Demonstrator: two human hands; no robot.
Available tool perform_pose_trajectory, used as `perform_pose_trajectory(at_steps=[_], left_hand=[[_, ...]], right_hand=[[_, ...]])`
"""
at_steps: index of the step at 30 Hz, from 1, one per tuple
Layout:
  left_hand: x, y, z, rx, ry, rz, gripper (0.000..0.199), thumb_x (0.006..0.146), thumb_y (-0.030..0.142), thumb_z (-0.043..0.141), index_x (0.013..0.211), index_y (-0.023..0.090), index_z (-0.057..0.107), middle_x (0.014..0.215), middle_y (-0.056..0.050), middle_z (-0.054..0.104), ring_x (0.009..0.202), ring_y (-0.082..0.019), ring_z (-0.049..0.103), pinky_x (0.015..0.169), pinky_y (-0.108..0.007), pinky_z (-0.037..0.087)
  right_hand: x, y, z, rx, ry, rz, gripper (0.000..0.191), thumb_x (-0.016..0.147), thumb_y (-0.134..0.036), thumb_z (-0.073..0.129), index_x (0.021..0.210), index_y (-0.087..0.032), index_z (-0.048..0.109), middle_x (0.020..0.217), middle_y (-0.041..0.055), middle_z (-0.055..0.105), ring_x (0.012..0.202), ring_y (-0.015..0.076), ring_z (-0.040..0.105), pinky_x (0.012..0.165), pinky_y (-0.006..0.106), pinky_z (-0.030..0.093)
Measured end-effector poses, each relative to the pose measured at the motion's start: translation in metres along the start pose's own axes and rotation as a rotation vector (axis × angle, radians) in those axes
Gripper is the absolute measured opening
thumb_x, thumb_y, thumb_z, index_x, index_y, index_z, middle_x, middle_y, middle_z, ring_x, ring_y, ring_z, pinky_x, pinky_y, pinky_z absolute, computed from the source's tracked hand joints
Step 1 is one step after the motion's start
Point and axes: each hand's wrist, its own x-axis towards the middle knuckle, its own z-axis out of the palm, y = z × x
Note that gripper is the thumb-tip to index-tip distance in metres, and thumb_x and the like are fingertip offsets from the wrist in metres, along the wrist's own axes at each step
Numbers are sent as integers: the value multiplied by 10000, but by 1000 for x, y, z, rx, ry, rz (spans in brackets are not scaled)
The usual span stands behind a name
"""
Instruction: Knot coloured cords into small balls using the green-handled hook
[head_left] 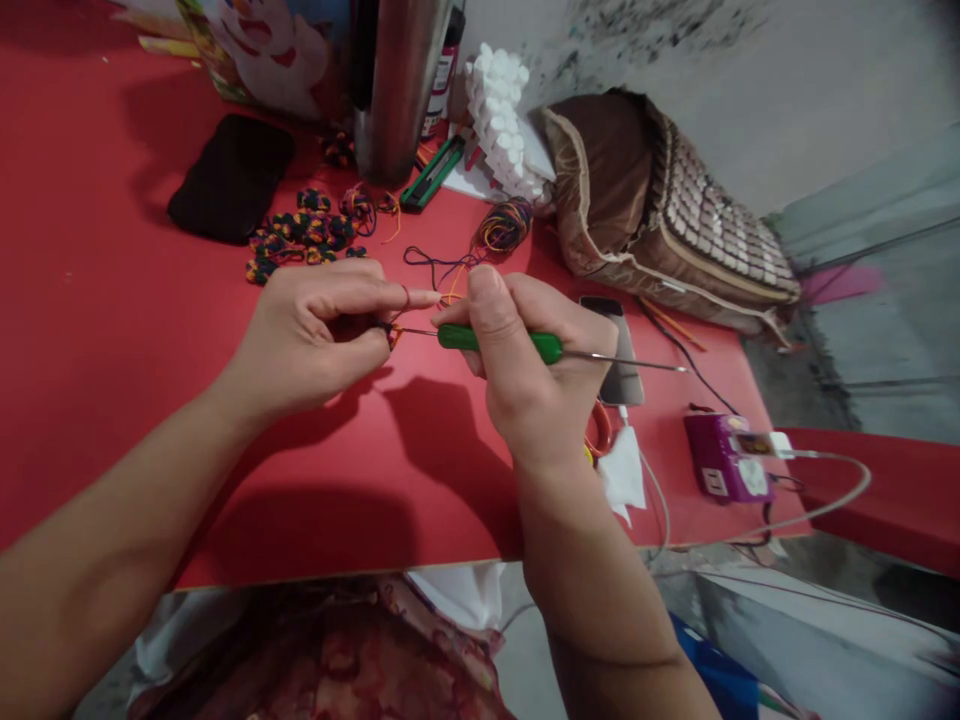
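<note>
- Now the green-handled hook point(541, 347) is held crosswise, on the person's side of the yarn ball point(504, 226), its long axis run left to right with a slight drop toward the right.
- Leftward the working tip is pointed, right up to the small yarn piece point(393, 335); the bare metal rear end is left sticking out past the knuckles, rightward.
- By the right hand point(536, 370) the handle is pinched between thumb and fingers, just below the yarn ball.
- By the left hand point(322, 320), lower left of the ball, the small yarn piece is pinched near the thumb tip, the index finger stretched toward the hook, a dark loop of thread point(406, 297) wrapped around it.
- Left of the ball, a cluster of multicoloured yarn bits point(307, 230) is seen heaped; to its right, a brown cushion point(600, 180) is propped.
</note>
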Motion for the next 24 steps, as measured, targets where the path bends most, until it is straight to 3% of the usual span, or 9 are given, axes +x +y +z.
perform_pose_trajectory(at_steps=[6, 9, 15, 19, 24], left_hand=[[0, 3, 0, -82, 13, -100, 377, 744, 109, 801, 942, 388, 958, 704, -23, 687, 684, -189, 593, 640, -334, 446], [1, 3, 1, -210, 5, -163, 398, 726, 82, 812, 954, 372, 962, 690, -19, 661, 664, -169, 574, 600, -317, 441], [-1, 1, 2, -452, -47, -250, 420, 678, 81, 793, 945, 355, 964, 715, -21, 730, 634, -178, 634, 593, -318, 569], [-3, -4, 3, -465, -33, -257, 428, 742, 62, 837, 1004, 377, 962, 779, -4, 791, 696, -172, 705, 647, -282, 611], [-3, -14, 10, -540, -69, -178, 349, 788, 192, 967, 1098, 353, 957, 843, -21, 826, 678, -165, 718, 659, -294, 619]], right_hand=[[10, 13, -1, 294, 9, 203, 451, 975, -579, 832, 681, -237, 815, 553, -32, 620, 432, 67, 423, 411, 260, 355], [15, 19, -1, 417, -48, 293, 477, 917, -631, 872, 661, -235, 805, 487, -50, 535, 397, 51, 367, 368, 233, 253], [24, 21, 3, 629, -182, 532, 554, 710, -707, 986, 602, -208, 771, 361, -122, 334, 322, 10, 168, 318, 189, 133], [23, 21, 7, 600, -198, 595, 580, 748, -752, 934, 619, -227, 723, 362, -129, 304, 323, 27, 182, 314, 191, 147], [15, 18, 11, 663, -227, 571, 495, 930, -641, 817, 663, -231, 738, 413, -108, 317, 360, 30, 199, 351, 191, 144]])
